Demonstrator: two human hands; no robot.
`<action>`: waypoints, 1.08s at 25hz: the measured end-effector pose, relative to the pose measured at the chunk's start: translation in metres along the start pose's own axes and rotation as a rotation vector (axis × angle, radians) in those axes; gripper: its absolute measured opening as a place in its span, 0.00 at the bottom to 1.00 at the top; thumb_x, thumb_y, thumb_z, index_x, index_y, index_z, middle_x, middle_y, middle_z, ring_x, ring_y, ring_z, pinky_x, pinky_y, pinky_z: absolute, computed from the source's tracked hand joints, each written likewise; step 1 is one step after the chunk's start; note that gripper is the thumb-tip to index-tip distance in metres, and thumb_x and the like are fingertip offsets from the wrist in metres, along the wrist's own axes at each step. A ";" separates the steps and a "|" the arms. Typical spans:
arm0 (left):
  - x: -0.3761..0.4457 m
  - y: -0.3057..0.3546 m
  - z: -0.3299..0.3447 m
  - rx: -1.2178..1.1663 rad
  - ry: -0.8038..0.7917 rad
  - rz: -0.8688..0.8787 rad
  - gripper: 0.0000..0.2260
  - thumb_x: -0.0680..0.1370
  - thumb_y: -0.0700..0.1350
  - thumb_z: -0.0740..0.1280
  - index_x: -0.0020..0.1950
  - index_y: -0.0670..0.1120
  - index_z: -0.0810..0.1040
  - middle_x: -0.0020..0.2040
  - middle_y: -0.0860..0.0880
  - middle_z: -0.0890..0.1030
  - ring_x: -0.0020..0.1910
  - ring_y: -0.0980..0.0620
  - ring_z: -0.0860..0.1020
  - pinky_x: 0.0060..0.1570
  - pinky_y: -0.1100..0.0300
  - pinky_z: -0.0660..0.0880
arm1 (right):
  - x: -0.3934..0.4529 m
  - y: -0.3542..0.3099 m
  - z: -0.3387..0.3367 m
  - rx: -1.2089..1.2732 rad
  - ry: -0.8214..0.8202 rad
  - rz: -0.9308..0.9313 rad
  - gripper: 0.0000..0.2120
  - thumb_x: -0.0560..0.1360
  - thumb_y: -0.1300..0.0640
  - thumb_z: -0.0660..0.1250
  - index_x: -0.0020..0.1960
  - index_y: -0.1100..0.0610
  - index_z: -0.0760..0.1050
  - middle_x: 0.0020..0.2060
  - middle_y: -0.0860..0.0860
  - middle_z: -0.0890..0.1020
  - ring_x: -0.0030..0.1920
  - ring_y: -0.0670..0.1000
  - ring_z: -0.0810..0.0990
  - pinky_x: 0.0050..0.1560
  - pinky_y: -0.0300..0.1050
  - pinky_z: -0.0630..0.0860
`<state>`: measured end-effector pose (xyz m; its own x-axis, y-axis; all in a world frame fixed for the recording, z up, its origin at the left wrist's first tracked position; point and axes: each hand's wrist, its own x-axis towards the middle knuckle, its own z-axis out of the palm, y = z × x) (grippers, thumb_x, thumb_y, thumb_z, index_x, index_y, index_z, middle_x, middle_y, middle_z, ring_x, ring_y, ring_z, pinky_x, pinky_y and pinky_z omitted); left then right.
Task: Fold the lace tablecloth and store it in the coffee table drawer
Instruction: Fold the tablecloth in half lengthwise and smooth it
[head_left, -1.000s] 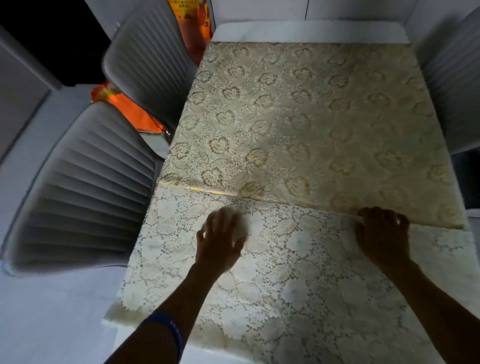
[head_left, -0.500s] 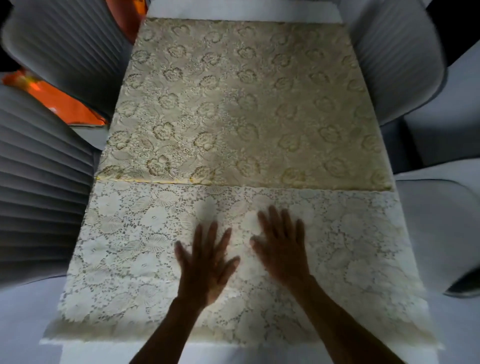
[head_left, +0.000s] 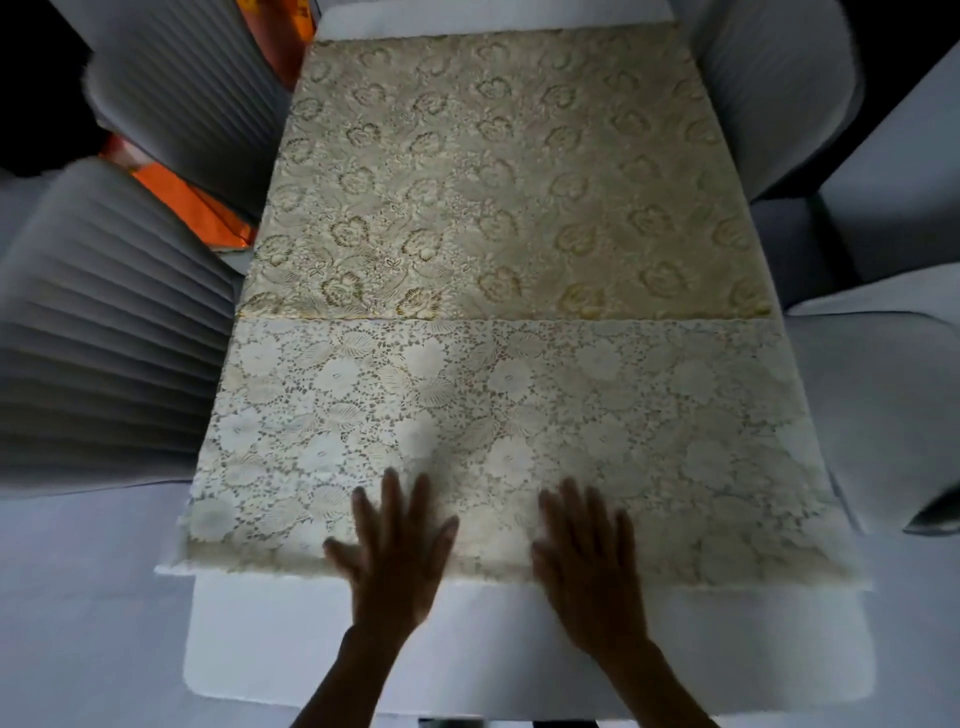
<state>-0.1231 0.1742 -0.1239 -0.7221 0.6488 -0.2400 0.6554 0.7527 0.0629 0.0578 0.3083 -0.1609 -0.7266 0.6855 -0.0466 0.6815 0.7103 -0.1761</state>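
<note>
Both hands spread flat, left hand (head_left: 397, 540) and right hand (head_left: 584, 545) on lace tablecloth (head_left: 498, 431) at near table (head_left: 519, 649) edge; press outward evenly to flatten the fold

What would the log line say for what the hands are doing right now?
stage: smoothing fold | left hand: flat on lace tablecloth near edge | right hand: flat on it | table: white

Two bare forearms with no sleeves, watch or rings in sight end in the left hand (head_left: 395, 551) and the right hand (head_left: 587, 553), both slightly motion-blurred.
</note>
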 end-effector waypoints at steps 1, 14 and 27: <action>-0.007 -0.024 0.000 0.040 0.012 -0.005 0.30 0.77 0.68 0.48 0.77 0.59 0.52 0.79 0.42 0.56 0.76 0.32 0.56 0.58 0.19 0.57 | -0.015 0.022 -0.002 -0.054 -0.022 0.016 0.30 0.79 0.40 0.52 0.78 0.49 0.54 0.79 0.54 0.54 0.77 0.61 0.55 0.72 0.68 0.54; -0.020 -0.064 -0.024 0.227 0.055 0.492 0.32 0.65 0.46 0.79 0.68 0.43 0.76 0.66 0.37 0.77 0.59 0.32 0.78 0.48 0.46 0.81 | -0.038 0.032 -0.052 -0.107 -0.009 0.098 0.24 0.70 0.63 0.71 0.66 0.59 0.76 0.66 0.60 0.76 0.63 0.66 0.76 0.54 0.62 0.76; -0.042 -0.064 -0.062 0.141 -0.199 0.422 0.18 0.75 0.34 0.65 0.64 0.44 0.77 0.54 0.43 0.84 0.52 0.41 0.83 0.53 0.52 0.79 | -0.067 0.070 -0.102 -0.239 -0.196 0.101 0.13 0.72 0.63 0.67 0.54 0.51 0.81 0.49 0.49 0.85 0.53 0.52 0.83 0.69 0.59 0.66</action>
<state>-0.1488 0.1057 -0.0576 -0.3392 0.8497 -0.4037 0.9155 0.3968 0.0660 0.1636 0.3284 -0.0697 -0.6416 0.7271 -0.2442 0.7355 0.6736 0.0734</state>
